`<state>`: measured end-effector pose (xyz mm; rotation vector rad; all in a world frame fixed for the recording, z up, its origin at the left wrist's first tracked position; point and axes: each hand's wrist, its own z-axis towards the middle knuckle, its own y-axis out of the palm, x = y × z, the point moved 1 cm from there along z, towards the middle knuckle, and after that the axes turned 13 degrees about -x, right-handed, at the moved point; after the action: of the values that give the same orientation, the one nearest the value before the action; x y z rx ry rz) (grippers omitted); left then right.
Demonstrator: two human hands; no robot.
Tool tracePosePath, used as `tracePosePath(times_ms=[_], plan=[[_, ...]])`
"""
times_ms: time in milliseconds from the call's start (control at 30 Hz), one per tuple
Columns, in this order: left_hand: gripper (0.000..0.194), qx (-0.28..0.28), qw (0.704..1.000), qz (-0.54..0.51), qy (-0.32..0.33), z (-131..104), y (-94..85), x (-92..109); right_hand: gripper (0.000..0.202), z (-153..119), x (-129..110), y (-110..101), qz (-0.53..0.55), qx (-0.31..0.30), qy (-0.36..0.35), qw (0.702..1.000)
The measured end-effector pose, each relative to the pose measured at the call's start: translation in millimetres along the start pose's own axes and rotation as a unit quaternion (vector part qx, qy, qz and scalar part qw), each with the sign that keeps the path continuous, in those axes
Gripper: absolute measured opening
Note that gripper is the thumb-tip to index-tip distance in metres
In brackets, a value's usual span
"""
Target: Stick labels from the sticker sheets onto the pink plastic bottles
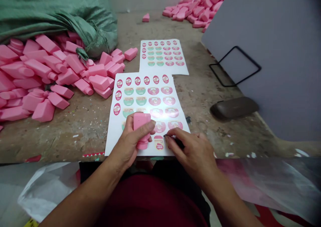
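Left hand (130, 139): we have it wrapped round a pink bottle (141, 123), neck towards us, over the near sticker sheet (112, 143)
Right hand (194, 151): we pinch a small dark thing (165, 135) — too slight to make out — just beside a "BABY" sticker (158, 145)
Right side: dark case (235, 107), grey board (278, 59)
Behind: second sheet (160, 71)
Left side: bottle heap (75, 63) — at the green sack (57, 9)
Far end: another pink heap (198, 11)
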<state>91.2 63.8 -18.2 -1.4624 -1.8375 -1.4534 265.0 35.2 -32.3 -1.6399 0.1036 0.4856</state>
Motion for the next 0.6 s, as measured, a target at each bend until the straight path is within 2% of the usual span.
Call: tracePosePath(times_ms=[233,433,600], plan=[[0.047,0.003,1.000,0.012,0.009,0.1,2.3,-6.1,0.021,0.1,-3.9,-0.2,-0.033,0.025,-0.010,0.999],[0.041,-0.016,1.000,0.008,0.000,1.6,0.6,-8.3,0.019,0.5,-5.8,0.7,-0.040,0.029,-0.006,0.999],[0.037,-0.038,0.999,-0.017,-0.003,1.9,2.4,-6.2,0.015,3.0,-0.8,-1.1,0.018,-0.018,0.030,0.999]])
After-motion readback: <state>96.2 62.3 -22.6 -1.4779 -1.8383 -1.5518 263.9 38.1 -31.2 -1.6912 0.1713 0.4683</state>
